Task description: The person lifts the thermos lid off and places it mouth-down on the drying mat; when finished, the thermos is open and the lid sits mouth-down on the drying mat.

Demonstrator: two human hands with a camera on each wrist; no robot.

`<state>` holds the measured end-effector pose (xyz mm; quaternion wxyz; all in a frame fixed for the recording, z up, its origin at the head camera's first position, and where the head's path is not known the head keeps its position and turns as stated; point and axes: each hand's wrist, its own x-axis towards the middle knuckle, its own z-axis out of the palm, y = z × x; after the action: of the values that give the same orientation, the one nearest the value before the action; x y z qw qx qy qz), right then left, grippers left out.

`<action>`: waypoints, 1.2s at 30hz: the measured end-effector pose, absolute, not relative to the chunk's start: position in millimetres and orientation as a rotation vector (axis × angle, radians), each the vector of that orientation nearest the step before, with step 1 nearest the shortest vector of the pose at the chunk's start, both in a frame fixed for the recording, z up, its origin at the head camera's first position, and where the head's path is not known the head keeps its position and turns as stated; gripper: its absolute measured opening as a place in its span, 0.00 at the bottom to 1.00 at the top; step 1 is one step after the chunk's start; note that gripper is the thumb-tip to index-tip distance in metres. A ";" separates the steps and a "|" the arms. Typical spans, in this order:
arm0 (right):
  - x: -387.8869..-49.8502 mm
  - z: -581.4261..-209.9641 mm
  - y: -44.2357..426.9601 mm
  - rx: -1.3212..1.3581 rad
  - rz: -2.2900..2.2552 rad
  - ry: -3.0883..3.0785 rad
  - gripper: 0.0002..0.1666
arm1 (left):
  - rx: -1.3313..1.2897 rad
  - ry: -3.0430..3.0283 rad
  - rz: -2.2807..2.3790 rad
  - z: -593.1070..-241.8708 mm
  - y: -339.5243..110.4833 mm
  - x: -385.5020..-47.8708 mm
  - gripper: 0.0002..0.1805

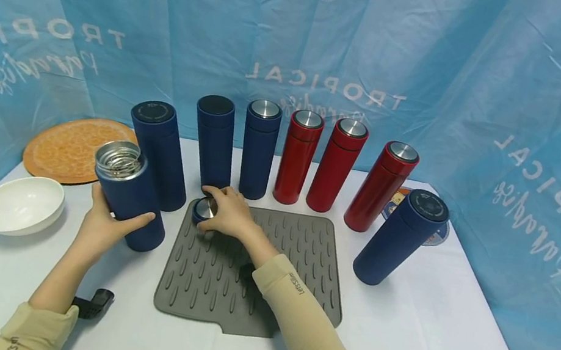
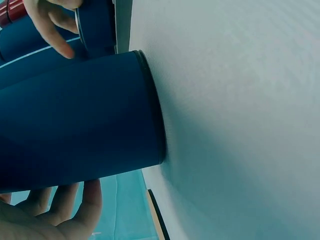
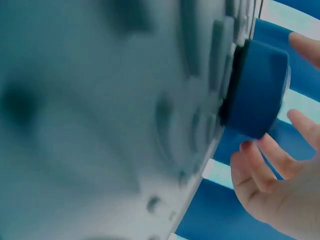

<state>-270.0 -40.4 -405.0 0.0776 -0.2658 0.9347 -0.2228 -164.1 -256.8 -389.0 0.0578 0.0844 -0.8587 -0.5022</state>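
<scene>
In the head view my left hand holds an uncapped navy thermos bottle, its bare steel mouth facing up. The left wrist view shows this bottle with its base on the table and fingers along its side. My right hand is spread around a navy screw lid with a silver top, at the far left corner of a grey ridged mat. Seen from the right wrist, the lid sits on the mat; one fingertip appears to touch its edge, while other fingers stand apart.
Capped navy bottles and red bottles stand in an arc behind the mat. Another navy bottle is to the right. On the left are a white bowl and an orange round board. A blue curtain hangs behind.
</scene>
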 end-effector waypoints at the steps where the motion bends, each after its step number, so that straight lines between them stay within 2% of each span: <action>1: -269.3 -403.0 -38.3 -0.795 -0.701 2.794 0.48 | 0.252 -2.599 -1.520 -389.5 -257.0 -164.2 0.55; 9: -263.6 -382.9 -13.3 -0.816 -1.013 2.732 0.43 | 0.241 -2.597 -1.516 -389.0 -258.5 -163.9 0.55; 21: -260.3 -370.2 55.8 -0.753 -1.606 2.594 0.31 | 0.251 -2.596 -1.532 -387.4 -256.4 -163.8 0.55; 36: -251.2 -372.5 132.1 -0.456 -1.727 2.608 0.32 | 0.245 -2.604 -1.517 -387.7 -256.6 -163.4 0.55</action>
<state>-251.2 132.1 -372.5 -0.0097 -0.1443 0.8249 -0.5464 -163.4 -256.6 -387.7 0.0590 0.0807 -0.8598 -0.5007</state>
